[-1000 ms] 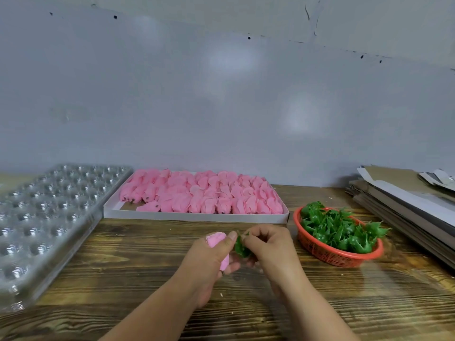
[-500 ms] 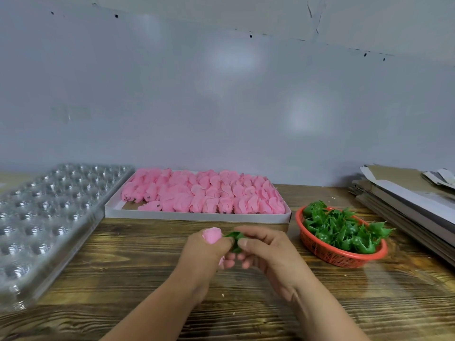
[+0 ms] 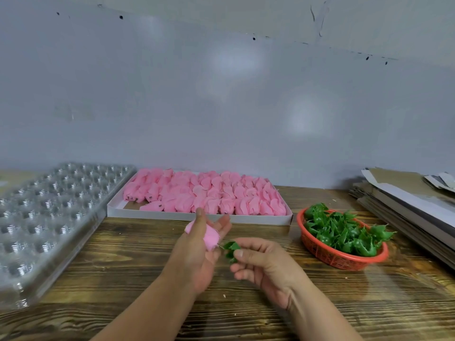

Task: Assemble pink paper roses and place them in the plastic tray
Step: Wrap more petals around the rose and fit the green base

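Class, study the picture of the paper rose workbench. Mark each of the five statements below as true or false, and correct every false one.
1. The left hand holds a pink rose bud. True.
2. The right hand pinches a green leaf piece. True.
3. The red basket holds pink buds. False: it holds green leaf pieces.
4. The clear plastic tray sits right of the white box. False: it lies to its left.
5. The plastic tray's visible cups already hold finished roses. False: no roses show in them.
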Motion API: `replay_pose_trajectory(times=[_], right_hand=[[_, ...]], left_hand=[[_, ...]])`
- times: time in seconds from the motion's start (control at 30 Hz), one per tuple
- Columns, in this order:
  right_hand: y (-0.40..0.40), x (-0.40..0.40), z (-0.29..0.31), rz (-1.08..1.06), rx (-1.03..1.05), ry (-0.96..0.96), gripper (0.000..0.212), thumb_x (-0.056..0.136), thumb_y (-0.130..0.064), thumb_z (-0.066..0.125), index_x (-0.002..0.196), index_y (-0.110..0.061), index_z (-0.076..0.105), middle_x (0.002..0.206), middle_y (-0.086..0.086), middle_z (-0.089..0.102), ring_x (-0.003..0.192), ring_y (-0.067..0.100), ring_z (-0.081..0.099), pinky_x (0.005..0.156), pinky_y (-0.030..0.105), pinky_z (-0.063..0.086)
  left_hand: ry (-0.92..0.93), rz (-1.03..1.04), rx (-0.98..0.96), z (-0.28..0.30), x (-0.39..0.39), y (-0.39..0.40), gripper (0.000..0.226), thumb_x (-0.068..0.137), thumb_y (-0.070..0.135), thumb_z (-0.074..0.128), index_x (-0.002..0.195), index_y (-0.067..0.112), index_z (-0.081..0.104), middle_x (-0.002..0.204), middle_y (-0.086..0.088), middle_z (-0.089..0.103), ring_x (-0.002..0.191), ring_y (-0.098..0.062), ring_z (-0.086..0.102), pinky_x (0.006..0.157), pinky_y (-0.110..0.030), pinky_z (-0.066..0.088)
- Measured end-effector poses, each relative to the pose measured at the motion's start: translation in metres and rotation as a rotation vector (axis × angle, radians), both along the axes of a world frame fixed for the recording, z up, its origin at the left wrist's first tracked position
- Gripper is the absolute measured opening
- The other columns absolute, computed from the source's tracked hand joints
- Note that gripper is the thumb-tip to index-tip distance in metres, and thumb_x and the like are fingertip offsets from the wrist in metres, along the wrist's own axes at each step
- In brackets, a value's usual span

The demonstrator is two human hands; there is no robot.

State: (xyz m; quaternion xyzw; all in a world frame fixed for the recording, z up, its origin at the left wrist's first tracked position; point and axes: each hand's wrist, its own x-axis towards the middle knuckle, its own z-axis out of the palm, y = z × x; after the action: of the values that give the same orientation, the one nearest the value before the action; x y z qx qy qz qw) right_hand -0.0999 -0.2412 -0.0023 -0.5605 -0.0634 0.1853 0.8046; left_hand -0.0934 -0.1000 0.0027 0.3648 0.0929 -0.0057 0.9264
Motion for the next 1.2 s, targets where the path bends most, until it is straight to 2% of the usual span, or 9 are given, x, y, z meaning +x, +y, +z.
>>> replay_pose_trajectory(times=[0.07, 0.17, 0.27, 0.33, 0.53, 0.7, 0.87, 1.07, 1.2], right_hand=[[0.006, -0.002, -0.002, 0.041, 0.007, 0.015, 0.03, 0.063, 0.004, 0.066, 0.093, 0.007, 0.067, 0.073, 0.019, 0.067, 0.052, 0.021, 0.064, 0.049, 0.026, 0.056], [0.009, -0.003, -0.002, 0.026, 0.035, 0.036, 0.046, 0.064, 0.004, 0.066, 0.107, 0.016, 0.058, 0.08, 0.023, 0.066, 0.055, 0.021, 0.065, 0.051, 0.026, 0.056], [0.009, -0.003, -0.001, -0.022, 0.053, 0.064, 0.056, 0.062, 0.004, 0.067, 0.115, 0.017, 0.053, 0.075, 0.022, 0.065, 0.052, 0.022, 0.065, 0.048, 0.027, 0.056], [0.009, -0.004, 0.0, -0.046, 0.073, 0.09, 0.057, 0.062, 0.005, 0.066, 0.117, 0.014, 0.052, 0.075, 0.022, 0.063, 0.051, 0.022, 0.065, 0.047, 0.027, 0.056], [0.01, -0.004, 0.004, -0.072, 0.055, 0.152, 0.009, 0.082, 0.012, 0.055, 0.086, 0.004, 0.058, 0.067, 0.021, 0.061, 0.049, 0.023, 0.065, 0.046, 0.027, 0.056], [0.014, -0.004, 0.001, -0.147, 0.015, 0.144, 0.017, 0.085, 0.008, 0.053, 0.071, 0.0, 0.057, 0.059, 0.014, 0.06, 0.047, 0.022, 0.063, 0.045, 0.025, 0.054], [0.019, -0.009, 0.002, -0.11, 0.062, 0.124, 0.02, 0.085, 0.007, 0.054, 0.067, 0.0, 0.06, 0.061, 0.016, 0.063, 0.05, 0.023, 0.064, 0.046, 0.025, 0.054], [0.02, -0.01, 0.004, -0.169, 0.08, 0.106, 0.026, 0.085, 0.01, 0.05, 0.064, -0.001, 0.06, 0.059, 0.017, 0.063, 0.049, 0.023, 0.064, 0.046, 0.025, 0.055], [0.022, -0.009, 0.005, -0.232, 0.069, 0.1, 0.023, 0.086, 0.006, 0.052, 0.065, -0.003, 0.056, 0.058, 0.015, 0.061, 0.049, 0.022, 0.063, 0.045, 0.024, 0.054]], left_hand=[[-0.036, -0.009, -0.027, 0.001, -0.001, -0.001, 0.072, 0.09, 0.045, 0.048, 0.148, 0.008, 0.029, 0.1, -0.014, 0.074, 0.096, -0.021, 0.071, 0.082, -0.041, 0.052], [-0.093, -0.018, 0.018, 0.001, -0.004, -0.002, 0.079, 0.083, 0.049, 0.049, 0.147, 0.007, 0.03, 0.103, -0.013, 0.074, 0.099, -0.019, 0.07, 0.075, -0.036, 0.051], [-0.19, -0.023, 0.18, -0.002, -0.007, -0.002, 0.041, 0.077, 0.052, 0.05, 0.096, 0.025, 0.075, 0.107, -0.009, 0.073, 0.111, -0.019, 0.065, 0.084, -0.035, 0.048], [-0.243, -0.015, 0.284, -0.001, -0.011, -0.004, 0.04, 0.078, 0.054, 0.047, 0.064, 0.029, 0.075, 0.107, -0.004, 0.074, 0.114, -0.016, 0.063, 0.091, -0.034, 0.044], [-0.342, 0.108, 0.525, -0.003, -0.013, -0.006, 0.037, 0.078, 0.06, 0.045, 0.071, 0.036, 0.072, 0.106, 0.011, 0.072, 0.108, -0.005, 0.061, 0.088, -0.026, 0.041], [-0.571, 0.188, 0.746, -0.004, -0.019, -0.011, 0.035, 0.088, 0.051, 0.046, 0.096, 0.027, 0.069, 0.088, 0.006, 0.069, 0.076, 0.005, 0.059, 0.068, -0.006, 0.044], [-0.495, 0.16, 0.741, -0.008, -0.014, -0.008, 0.033, 0.078, 0.058, 0.046, 0.083, 0.035, 0.069, 0.101, 0.001, 0.071, 0.092, -0.013, 0.062, 0.071, -0.008, 0.045], [-0.462, 0.151, 0.734, -0.01, -0.012, -0.008, 0.029, 0.079, 0.057, 0.045, 0.076, 0.04, 0.068, 0.1, 0.004, 0.071, 0.09, -0.004, 0.062, 0.068, -0.007, 0.045], [-0.441, 0.141, 0.72, -0.013, -0.011, -0.011, 0.03, 0.078, 0.056, 0.043, 0.075, 0.04, 0.069, 0.105, -0.002, 0.07, 0.099, -0.019, 0.063, 0.077, -0.022, 0.05]])
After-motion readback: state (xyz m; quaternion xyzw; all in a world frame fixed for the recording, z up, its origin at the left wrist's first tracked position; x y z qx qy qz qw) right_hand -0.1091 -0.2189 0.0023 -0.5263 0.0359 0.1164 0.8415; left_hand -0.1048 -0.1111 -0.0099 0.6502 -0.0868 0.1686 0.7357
